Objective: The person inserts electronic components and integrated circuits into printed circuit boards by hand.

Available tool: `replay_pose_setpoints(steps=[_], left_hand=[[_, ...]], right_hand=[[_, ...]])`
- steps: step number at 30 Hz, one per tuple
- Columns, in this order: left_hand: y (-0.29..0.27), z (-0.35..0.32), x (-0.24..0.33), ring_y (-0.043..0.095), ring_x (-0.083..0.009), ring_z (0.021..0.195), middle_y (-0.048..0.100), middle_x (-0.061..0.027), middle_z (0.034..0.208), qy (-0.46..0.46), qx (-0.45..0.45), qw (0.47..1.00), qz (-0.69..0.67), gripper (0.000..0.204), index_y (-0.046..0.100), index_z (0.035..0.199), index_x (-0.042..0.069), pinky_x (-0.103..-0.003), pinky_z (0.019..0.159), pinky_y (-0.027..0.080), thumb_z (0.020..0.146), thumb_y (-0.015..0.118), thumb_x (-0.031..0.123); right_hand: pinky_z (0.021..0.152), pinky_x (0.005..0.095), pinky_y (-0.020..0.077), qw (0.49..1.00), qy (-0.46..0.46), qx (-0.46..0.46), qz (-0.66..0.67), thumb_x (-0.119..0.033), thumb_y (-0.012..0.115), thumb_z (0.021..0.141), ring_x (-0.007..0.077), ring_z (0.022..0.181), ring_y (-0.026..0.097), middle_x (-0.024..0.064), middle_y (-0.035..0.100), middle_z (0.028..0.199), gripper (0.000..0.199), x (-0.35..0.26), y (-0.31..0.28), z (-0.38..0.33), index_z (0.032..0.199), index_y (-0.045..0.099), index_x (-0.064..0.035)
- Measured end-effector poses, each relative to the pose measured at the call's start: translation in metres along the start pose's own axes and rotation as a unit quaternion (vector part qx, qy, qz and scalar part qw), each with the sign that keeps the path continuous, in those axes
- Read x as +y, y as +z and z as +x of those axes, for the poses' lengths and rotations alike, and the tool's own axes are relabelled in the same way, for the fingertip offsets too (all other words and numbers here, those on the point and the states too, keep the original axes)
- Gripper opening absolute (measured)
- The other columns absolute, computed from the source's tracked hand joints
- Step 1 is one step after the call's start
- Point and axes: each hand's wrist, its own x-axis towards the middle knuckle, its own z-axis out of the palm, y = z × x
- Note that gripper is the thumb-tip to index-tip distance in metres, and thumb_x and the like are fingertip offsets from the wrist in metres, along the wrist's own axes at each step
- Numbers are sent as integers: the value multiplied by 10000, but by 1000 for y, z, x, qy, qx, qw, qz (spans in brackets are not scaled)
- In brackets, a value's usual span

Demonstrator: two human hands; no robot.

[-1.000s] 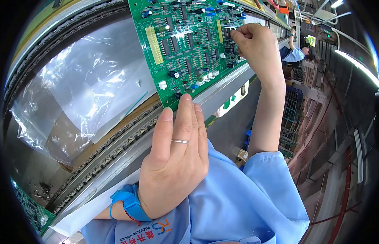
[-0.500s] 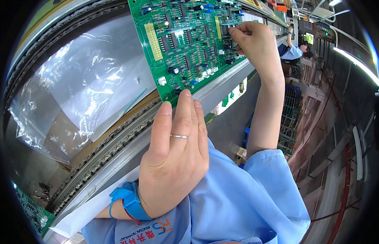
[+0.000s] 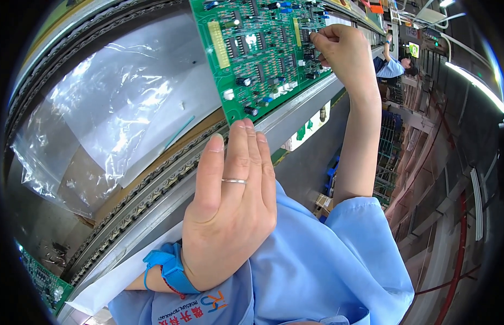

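Left hand (image 3: 230,216) lay unclenched at corner of circuit board (image 3: 267,58) on rail (image 3: 298,115); whether right hand (image 3: 347,57) gripped anything was unclear. Board seemed light, stiff, fragile, best held by edges.

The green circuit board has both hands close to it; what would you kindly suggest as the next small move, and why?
Perhaps raise the right hand slightly: it hides the spot on the green circuit board beside the slim yellow connector, and whether it pinches a part cannot be told. The left hand, beside the near corner, could steady the board.
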Motion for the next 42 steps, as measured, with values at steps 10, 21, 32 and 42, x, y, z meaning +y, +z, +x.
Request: replay_pose_setpoints(steps=[10, 21, 32, 42], left_hand=[[-5, 7, 7, 594, -165, 1161, 657, -18, 1187, -1, -72, 997, 12, 275, 663, 1122, 104, -363, 1055, 314, 881, 557, 184], [-6, 10, 7, 588, -168, 1170, 648, -29, 1205, 18, -98, 994, 52, 281, 645, 1146, 105, -330, 969, 324, 889, 552, 169], [-8, 8, 5, 572, -178, 1194, 640, -45, 1231, 33, -102, 993, 49, 308, 640, 1166, 98, -357, 983, 332, 883, 555, 184], [-8, 11, 9, 598, -144, 1149, 654, -19, 1206, 16, -115, 993, 32, 260, 651, 1130, 111, -353, 983, 331, 897, 565, 188]], right_hand=[[733, 406, 541, 998, 10, 8, 53, -207, 697, 791, 342, 747, 692, 186, 694, 758, 214, 9, 0, -1, 838, 732, -1], [571, 330, 504, 998, -22, -32, -45, -190, 682, 815, 207, 531, 653, 114, 614, 544, 224, -1, -9, 7, 742, 674, 21], [566, 287, 489, 999, 16, -36, -29, -154, 689, 858, 158, 562, 645, 104, 636, 624, 182, -7, -11, 4, 825, 690, 25], [704, 443, 536, 996, -7, -9, -92, -108, 640, 731, 415, 722, 658, 283, 627, 710, 187, -22, -20, 3, 738, 678, 75]])
